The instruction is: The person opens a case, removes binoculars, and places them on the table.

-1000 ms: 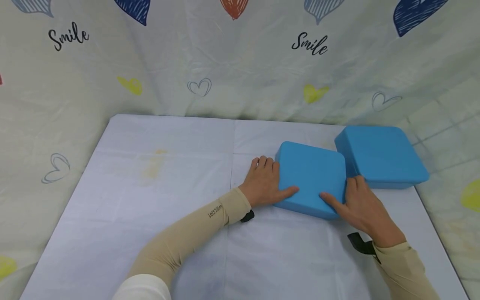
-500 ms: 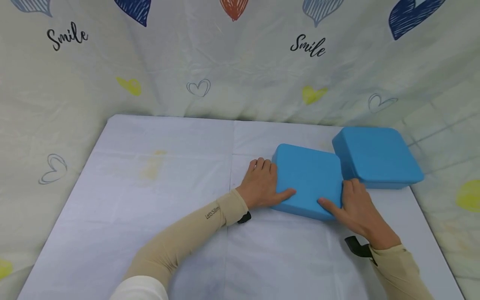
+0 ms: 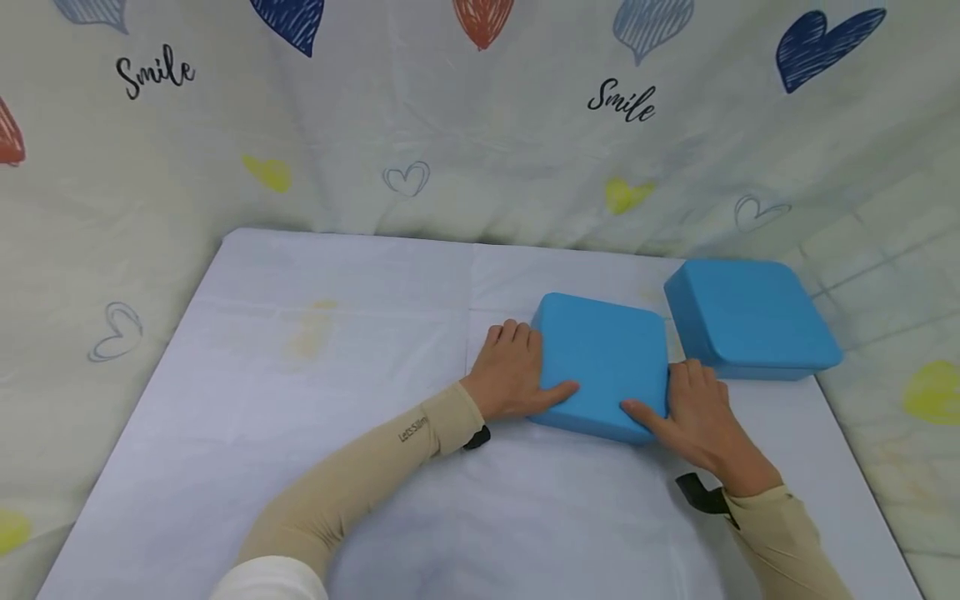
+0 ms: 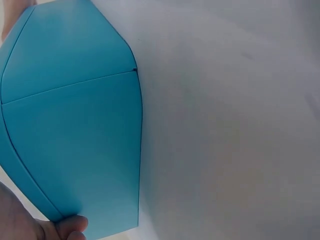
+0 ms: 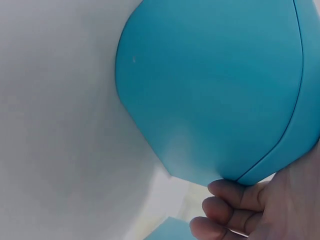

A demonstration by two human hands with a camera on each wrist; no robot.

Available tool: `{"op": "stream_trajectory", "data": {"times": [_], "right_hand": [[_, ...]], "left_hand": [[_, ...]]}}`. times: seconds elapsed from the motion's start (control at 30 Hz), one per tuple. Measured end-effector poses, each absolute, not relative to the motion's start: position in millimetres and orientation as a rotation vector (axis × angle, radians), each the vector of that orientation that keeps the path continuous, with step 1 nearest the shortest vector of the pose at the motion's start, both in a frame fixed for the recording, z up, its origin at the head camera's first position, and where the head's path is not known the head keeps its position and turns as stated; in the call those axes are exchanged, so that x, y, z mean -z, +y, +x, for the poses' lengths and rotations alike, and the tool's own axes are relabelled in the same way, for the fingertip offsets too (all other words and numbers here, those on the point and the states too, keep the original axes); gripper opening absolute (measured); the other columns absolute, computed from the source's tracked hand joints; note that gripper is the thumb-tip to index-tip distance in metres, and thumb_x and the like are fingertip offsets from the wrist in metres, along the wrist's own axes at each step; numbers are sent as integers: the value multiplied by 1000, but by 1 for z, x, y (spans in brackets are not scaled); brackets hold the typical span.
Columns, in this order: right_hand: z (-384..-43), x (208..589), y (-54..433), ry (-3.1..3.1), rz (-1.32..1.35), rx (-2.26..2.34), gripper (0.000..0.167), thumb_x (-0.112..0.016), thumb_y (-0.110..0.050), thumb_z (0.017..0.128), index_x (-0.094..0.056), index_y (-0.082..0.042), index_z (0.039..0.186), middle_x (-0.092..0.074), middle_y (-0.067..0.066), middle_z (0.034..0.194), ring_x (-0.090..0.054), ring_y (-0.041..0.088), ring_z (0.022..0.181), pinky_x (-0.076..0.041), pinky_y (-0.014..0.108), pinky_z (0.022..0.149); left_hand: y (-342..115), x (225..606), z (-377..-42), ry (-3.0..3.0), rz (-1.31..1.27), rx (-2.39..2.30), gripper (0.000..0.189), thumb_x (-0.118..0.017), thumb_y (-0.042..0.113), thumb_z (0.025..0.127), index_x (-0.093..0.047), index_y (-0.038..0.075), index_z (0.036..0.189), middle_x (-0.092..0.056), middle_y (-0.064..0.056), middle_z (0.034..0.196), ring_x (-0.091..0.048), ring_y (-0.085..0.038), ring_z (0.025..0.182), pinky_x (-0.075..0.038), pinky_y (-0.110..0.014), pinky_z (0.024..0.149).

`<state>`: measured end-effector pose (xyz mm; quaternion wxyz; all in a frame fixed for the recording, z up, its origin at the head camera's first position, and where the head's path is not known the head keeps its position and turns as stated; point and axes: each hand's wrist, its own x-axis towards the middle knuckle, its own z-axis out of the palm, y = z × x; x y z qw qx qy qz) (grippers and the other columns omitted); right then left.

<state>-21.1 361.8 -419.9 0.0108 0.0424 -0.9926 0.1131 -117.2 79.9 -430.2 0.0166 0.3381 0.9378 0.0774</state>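
A blue lidded box [image 3: 600, 358] with rounded corners lies on the white-covered table, held between both hands. My left hand [image 3: 513, 371] grips its left side, thumb over the top near the front and fingers along the side wall. On the opposite side my right hand [image 3: 697, 412] grips it the same way, thumb on the front right of the top. In the left wrist view, fingertips [image 4: 72, 225] curl against the box's side wall [image 4: 75, 150]. The right wrist view shows several fingertips [image 5: 222, 195] at the lower edge of the box wall [image 5: 210, 95].
A second blue box [image 3: 753, 317] of similar shape stands at the table's back right corner, just beyond my right hand. White cloth covers the table [image 3: 337, 375]. Behind it hangs a curtain [image 3: 510, 117] printed with hearts and lettering.
Both hands have shifted the held box a little left and toward me. The gap between it and the second box has widened. Their hold looks the same.
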Motion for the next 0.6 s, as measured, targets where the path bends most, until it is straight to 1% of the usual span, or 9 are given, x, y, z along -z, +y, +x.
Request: {"op": "stream_trajectory", "data": {"times": [0.17, 0.3, 0.6], "right_hand": [[-21, 419, 353, -3123, 133, -358, 83, -65, -58, 93, -44, 17, 122, -49, 30, 108, -44, 42, 96, -34, 57, 81], [-21, 418, 348, -3123, 128, -360, 83, -66, -58, 93, -45, 17, 122, -49, 30, 111, -44, 42, 98, -34, 57, 83], [-23, 421, 336, -3109, 151, -365, 80, -67, -59, 92, -46, 14, 118, -49, 27, 107, -44, 40, 97, -35, 59, 87]], "left_hand": [[71, 430, -115, 2927, 1049, -220, 86, -34, 83, 93, -59, 6, 122, -60, -6, 114, -50, -22, 109, -40, -39, 97], [66, 430, -115, 2941, 1055, -213, 86, -35, 83, 93, -59, 5, 120, -61, -6, 111, -50, -22, 107, -40, -39, 95], [51, 434, -113, 2957, 1018, -286, 85, -38, 84, 92, -60, 6, 116, -60, -7, 109, -51, -23, 105, -40, -38, 91]]}}
